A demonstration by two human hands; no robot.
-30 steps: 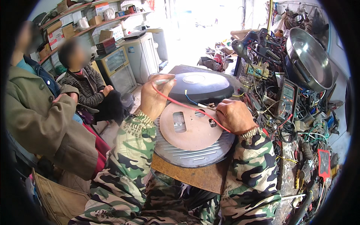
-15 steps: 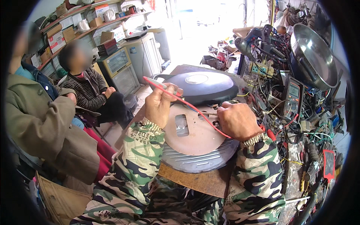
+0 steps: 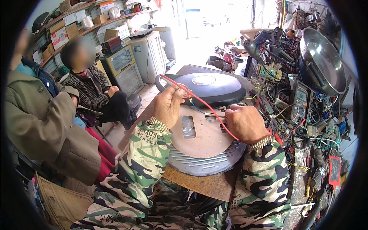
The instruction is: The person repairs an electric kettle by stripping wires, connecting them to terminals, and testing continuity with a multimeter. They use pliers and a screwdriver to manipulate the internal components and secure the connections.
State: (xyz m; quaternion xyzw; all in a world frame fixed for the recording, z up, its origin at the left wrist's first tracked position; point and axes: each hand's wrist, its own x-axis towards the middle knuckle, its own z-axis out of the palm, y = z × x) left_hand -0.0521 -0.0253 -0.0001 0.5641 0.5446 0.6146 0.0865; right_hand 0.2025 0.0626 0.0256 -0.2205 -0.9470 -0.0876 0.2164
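Pinched mid-frame in left hand (image 3: 167, 107), slim red plastic probe (image 3: 169, 82) could be dislodged by red cable (image 3: 209, 108) snagging; grasp of right hand (image 3: 246, 123) indiscernible.

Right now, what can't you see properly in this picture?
In the head view:
What lies under the right hand: hidden by its knuckles and fingers.
Part of the pale disc's left edge: hidden by the left hand and sleeve.
The meter's reading: too small to trust.
Outside the doorway: washed out by glare.
Some of the standing person: cut off by the dark rim.
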